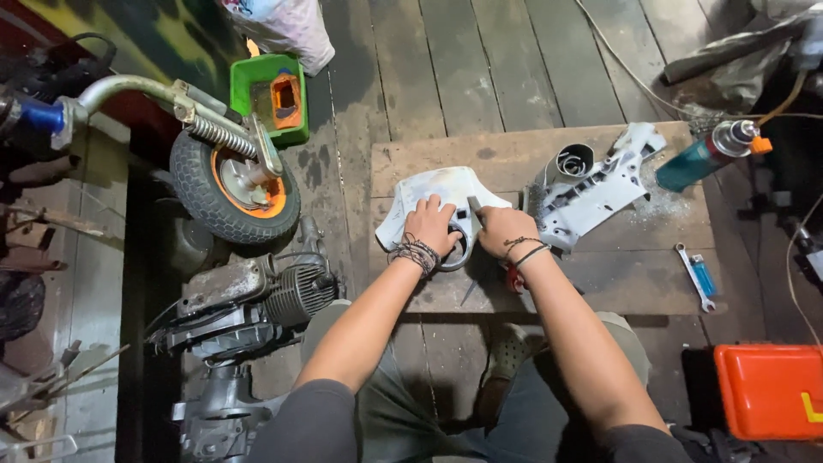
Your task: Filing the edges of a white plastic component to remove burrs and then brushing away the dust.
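Pressing flat on a white plastic cover (441, 193), the left hand (429, 225) has its fingers spread on the surface, pinning it to the wooden board (600, 283). The right hand (504, 231) is curled shut on a tool with a red handle (513, 279), its tip at the cover's edge. The cover lies at the board's left end; it looks light, thin and fairly stiff, likely to slide or crack if forced, so a flat palm near the cut-out seems the safest hold. I count two white plastic parts: this cover and a ribbed housing (591, 193) just beside it. There is also one spray can (707, 154), one blue-handled wrench (696, 276), one orange case (767, 390) and one small wheel (233, 184).
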